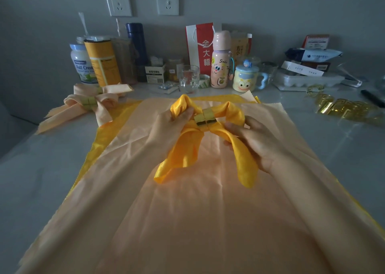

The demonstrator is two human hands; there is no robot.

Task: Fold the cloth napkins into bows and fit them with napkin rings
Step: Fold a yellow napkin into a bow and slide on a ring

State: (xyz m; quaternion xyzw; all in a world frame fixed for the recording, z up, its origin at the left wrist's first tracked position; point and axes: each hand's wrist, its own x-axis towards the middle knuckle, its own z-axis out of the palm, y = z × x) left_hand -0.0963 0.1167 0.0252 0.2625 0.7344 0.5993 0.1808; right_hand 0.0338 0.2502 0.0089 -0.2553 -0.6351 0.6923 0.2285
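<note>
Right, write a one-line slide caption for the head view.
A yellow napkin bow in its gold ring, held by left hand and right hand.

"Full Crea" on the white jar [80,66] (last letters hidden); "金大福" down the red paper bag [199,44]; "Smile" on the pink bottle [221,65]; smaller labels unreadable.

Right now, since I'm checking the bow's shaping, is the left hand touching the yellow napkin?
Touching. The head view shows the left hand pinching the left loop of the yellow napkin, beside the gold napkin ring.
</note>
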